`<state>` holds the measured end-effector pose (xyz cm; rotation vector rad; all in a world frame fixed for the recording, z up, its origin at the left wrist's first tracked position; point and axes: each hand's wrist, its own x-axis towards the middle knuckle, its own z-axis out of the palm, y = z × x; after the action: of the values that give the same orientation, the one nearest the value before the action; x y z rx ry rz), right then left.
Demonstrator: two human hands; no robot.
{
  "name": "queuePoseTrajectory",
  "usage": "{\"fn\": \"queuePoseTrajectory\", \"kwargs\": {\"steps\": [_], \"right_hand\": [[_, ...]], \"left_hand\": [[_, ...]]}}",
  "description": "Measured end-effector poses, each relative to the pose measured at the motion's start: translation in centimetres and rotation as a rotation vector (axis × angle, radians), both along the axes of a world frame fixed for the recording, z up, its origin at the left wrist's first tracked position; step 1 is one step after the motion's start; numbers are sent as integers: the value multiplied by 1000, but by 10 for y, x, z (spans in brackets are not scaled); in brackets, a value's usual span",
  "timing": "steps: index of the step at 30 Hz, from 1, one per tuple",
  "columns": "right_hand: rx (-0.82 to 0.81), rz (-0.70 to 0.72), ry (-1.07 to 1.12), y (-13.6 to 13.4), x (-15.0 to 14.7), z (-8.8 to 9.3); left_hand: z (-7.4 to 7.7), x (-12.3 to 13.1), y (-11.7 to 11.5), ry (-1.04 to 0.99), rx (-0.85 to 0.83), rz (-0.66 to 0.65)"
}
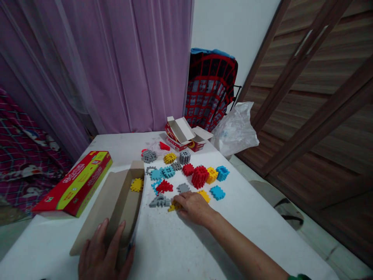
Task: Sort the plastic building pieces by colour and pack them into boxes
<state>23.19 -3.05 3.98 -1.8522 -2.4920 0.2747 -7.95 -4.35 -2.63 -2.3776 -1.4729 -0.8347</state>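
Observation:
My left hand [106,252] lies with its fingers spread over the near end of an open cardboard box [116,194]. Inside the box, toward its far end, is a yellow toothed piece [136,185]. My right hand [194,207] reaches onto the table, its fingers bent down over small yellow pieces [174,206]; the fingertips are partly hidden. Just left of it sit stacked grey pieces [159,201], and a flat grey piece [183,188] lies beyond. A red piece [164,186], a red stack [199,177] and a blue piece [217,192] are nearby.
A red and yellow box [75,182] lies at the left of the white table [166,245]. Small open boxes [180,132] stand at the far end beside a plastic bag [236,130]. Blue, yellow and grey pieces [149,156] are spread across the middle.

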Motion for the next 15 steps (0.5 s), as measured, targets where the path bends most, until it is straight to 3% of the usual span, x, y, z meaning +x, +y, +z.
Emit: {"fn": "queuePoseTrajectory", "kwargs": {"steps": [3,7,11,15], "right_hand": [[-15,-46,-36,-4,9,6],[-33,-124,-81,-12,48,12],[-78,-60,-93,-15,84,7],[-111,-45,-69,-11,93,-1]], "left_hand": [[-1,0,0,-6,-12,1],[-2,1,-1,-36,-35,7],[-5,1,-1,-51,-32,4],[-3,1,-1,-31,-6,-10]]}}
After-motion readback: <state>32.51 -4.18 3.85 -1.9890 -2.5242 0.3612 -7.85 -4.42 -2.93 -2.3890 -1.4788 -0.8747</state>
